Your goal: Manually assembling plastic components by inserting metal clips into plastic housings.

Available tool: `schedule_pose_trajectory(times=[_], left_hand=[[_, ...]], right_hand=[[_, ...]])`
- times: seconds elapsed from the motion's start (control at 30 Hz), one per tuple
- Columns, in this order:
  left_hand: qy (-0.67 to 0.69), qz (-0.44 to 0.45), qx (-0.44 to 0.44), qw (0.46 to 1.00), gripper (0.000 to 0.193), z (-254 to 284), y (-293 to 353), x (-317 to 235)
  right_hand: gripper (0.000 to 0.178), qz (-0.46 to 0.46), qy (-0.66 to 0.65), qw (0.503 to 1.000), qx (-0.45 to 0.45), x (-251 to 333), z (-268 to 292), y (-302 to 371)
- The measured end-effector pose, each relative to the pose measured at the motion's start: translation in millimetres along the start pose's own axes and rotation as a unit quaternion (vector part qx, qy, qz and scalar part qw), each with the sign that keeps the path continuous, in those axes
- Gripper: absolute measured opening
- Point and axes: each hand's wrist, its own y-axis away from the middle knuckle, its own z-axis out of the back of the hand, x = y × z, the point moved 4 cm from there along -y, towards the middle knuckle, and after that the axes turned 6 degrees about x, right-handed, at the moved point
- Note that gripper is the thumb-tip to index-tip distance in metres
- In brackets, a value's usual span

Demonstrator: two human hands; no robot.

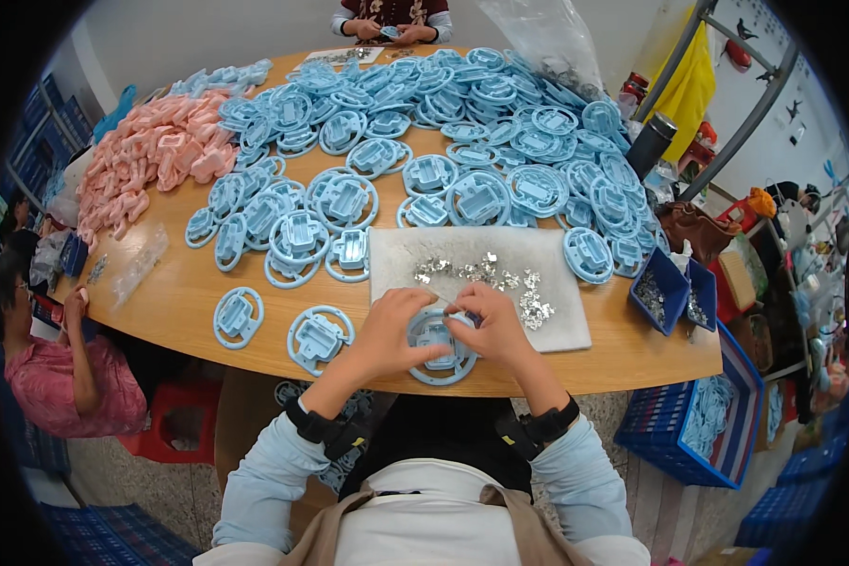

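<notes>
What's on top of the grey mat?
On the grey mat: a scatter of small metal pieces. Both hands and the blue ring part they hold cover its near edge; anything beneath them is hidden.

Spread across a round wooden table [189, 292]: blue ring-shaped plastic parts [462, 123], a heap of pink parts [151, 156] at left, a dark flask [651, 143] at right, small blue bins [670, 291]; beside the table, a blue crate [698, 429].
</notes>
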Motion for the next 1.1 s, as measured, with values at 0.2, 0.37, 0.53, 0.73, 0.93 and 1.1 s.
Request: schedule_pose_trajectory(times=[0.2,0.37,0.53,0.73,0.93,1.1], left_hand=[[-0.028,0.013,0.033,0.999,0.071,-15.4,16.2,2.2],[-0.026,0.017,0.028,0.999,0.069,-18.7,17.1,2.5],[-0.028,0.007,0.01,1.0,0.069,-20.2,19.7,5.3],[-0.028,0.014,0.028,0.999,0.069,-20.6,17.2,2.0],[-0.029,0.008,-0.02,0.999,0.068,-21.4,23.4,0.2],[-0.038,0.01,-0.017,0.999,0.069,-15.3,22.7,-8.4]], right_hand=[[0.014,-0.01,0.075,0.997,0.017,7.1,-9.9,5.8],[0.016,-0.006,0.135,0.99,0.025,9.6,-10.8,8.6],[0.016,0.002,0.214,0.977,0.023,21.7,-19.0,10.4],[0.016,-0.05,0.343,0.936,0.053,13.6,-39.6,15.9],[0.029,-0.075,0.171,0.982,-0.024,12.8,-17.2,20.4],[0.034,-0.138,0.062,0.988,-0.025,-4.3,-14.0,15.4]])
